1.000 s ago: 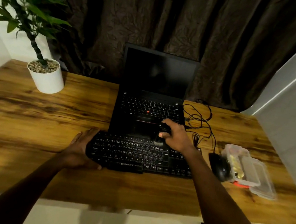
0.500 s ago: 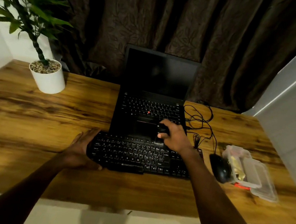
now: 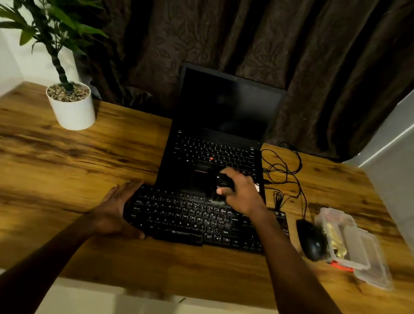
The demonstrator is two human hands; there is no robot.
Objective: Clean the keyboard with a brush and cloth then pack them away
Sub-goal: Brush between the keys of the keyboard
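Note:
A black external keyboard [image 3: 192, 218] lies on the wooden desk [image 3: 42, 161] in front of an open laptop [image 3: 219, 137]. My left hand [image 3: 115, 205] rests against the keyboard's left end with its fingers straight, thumb along the front edge. My right hand [image 3: 241, 190] grips a small dark brush [image 3: 222, 185] over the keyboard's upper edge; its pale bristles touch the top key row. No cloth shows in the frame.
A black mouse [image 3: 312, 239] and a clear plastic case [image 3: 352, 244] with its lid open lie to the right of the keyboard. Tangled cables [image 3: 285, 172] run beside the laptop. A potted plant [image 3: 71, 107] stands at the back left. Dark curtain behind.
My right hand with the brush has shifted slightly along the keyboard's top row. The left hand stays against the keyboard's left end.

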